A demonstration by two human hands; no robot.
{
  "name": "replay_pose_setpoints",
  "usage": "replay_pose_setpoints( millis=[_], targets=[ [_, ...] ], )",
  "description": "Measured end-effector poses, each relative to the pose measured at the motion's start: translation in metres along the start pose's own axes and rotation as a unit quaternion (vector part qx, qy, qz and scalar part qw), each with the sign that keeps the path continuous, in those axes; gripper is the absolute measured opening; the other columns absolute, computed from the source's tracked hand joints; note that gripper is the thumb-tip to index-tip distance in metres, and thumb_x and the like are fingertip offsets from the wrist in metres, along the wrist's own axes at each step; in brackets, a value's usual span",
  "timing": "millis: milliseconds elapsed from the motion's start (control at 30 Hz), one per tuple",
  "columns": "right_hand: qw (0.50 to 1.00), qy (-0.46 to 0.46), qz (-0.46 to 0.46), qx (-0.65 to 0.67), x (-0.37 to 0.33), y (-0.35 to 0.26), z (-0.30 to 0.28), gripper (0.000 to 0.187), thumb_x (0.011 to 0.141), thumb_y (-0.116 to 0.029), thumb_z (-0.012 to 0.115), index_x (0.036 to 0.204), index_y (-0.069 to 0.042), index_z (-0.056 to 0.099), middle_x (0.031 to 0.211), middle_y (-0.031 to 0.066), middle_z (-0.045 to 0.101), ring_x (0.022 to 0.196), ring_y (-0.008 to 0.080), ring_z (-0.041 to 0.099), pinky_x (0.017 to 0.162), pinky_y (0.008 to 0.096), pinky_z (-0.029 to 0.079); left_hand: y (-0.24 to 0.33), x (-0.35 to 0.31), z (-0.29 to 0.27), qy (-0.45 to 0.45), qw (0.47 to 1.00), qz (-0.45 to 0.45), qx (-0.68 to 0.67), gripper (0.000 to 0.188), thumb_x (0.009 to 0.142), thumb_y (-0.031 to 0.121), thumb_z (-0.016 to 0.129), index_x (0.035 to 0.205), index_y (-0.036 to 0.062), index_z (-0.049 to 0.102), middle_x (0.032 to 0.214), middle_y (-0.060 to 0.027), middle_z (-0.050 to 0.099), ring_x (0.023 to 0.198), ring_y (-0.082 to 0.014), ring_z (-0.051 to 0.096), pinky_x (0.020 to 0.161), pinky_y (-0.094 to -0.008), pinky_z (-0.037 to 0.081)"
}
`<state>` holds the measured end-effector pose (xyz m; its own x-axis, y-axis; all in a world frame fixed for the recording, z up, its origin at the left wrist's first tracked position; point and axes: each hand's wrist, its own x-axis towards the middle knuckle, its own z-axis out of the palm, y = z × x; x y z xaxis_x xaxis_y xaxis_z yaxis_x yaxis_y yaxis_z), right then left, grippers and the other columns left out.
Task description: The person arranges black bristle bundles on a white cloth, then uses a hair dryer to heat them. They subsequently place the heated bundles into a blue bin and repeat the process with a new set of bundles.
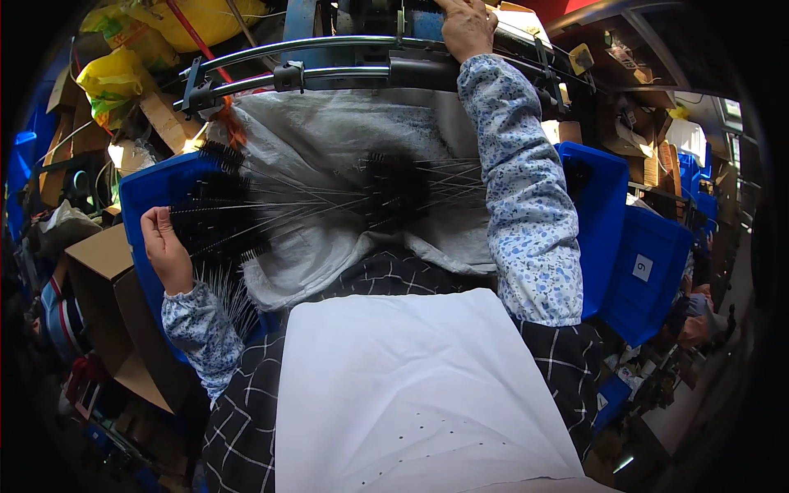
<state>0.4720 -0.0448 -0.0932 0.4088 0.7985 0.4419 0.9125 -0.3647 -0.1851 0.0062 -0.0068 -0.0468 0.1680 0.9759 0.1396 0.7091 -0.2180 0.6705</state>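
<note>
1. Over the lap below my camera, a pale sheet (300, 271) spreads toward 12 o'clock.
2. Above it I see wire-stemmed black brushes (394, 191), bristles massed near centre and toward 9.
3. At 9, by a blue bin (140, 197), the left hand (170, 251) pinches one brush's end between thumb and forefinger.
4. Just past 12, the right hand (468, 31) is at a railed machine (345, 75); I can't tell its grip.
</note>
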Motion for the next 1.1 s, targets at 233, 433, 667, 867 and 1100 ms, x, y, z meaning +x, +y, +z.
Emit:
replay_pose_setpoints(
  millis=[233,433,667,867,1100],
  targets=[
    [0.990,0.080,0.060,-0.104,-0.027,0.003,-0.015,0.037,0.072,-0.023,0.052,0.107,-0.011,0.051,0.097,0.0118,0.055,0.095,0.0292,0.047,0.081,0.0438,0.035,0.004,0.030,-0.043,0.101,0.927,0.112,-0.342,0.020,0.090,0.017,0.036,0.093,-0.0009,0.044,0.093,-0.0115,0.051,0.087,-0.0180,0.050,0.081,-0.0291,0.040],
    [0.991,0.004,0.127,0.033,-0.025,-0.012,-0.025,0.039,0.070,-0.018,0.055,0.106,-0.005,0.051,0.097,0.0152,0.055,0.091,0.0304,0.052,0.076,0.0443,0.038,0.018,0.052,-0.074,0.203,0.893,0.185,-0.356,0.021,0.086,0.013,0.040,0.094,-0.0043,0.049,0.091,-0.0159,0.053,0.078,-0.0214,0.055,0.071,-0.0322,0.049],
    [0.994,0.010,0.097,0.055,-0.020,-0.029,-0.015,0.035,0.070,-0.015,0.055,0.102,-0.002,0.053,0.096,0.0150,0.054,0.091,0.0297,0.051,0.078,0.0403,0.040,0.009,0.046,-0.079,0.210,0.860,0.165,-0.434,0.017,0.084,0.012,0.043,0.088,-0.0025,0.051,0.093,-0.0128,0.053,0.082,-0.0222,0.055,0.072,-0.0336,0.049],
    [0.993,-0.011,0.119,0.022,-0.016,-0.052,-0.011,0.034,0.071,-0.017,0.054,0.103,-0.004,0.053,0.095,0.0123,0.055,0.088,0.0284,0.052,0.074,0.0433,0.039,0.003,0.041,-0.078,0.262,0.910,0.174,-0.270,0.015,0.084,0.007,0.042,0.088,-0.0039,0.051,0.095,-0.0127,0.052,0.083,-0.0204,0.055,0.074,-0.0315,0.049],
    [0.992,-0.011,0.125,0.011,-0.005,-0.086,-0.001,0.034,0.075,-0.015,0.044,0.107,-0.005,0.050,0.092,0.0079,0.055,0.084,0.0247,0.053,0.072,0.0444,0.038,0.009,0.042,-0.060,0.187,0.887,0.155,-0.392,0.019,0.084,0.004,0.042,0.098,-0.0060,0.049,0.095,-0.0134,0.054,0.084,-0.0199,0.056,0.075,-0.0301,0.049]
  ],
)
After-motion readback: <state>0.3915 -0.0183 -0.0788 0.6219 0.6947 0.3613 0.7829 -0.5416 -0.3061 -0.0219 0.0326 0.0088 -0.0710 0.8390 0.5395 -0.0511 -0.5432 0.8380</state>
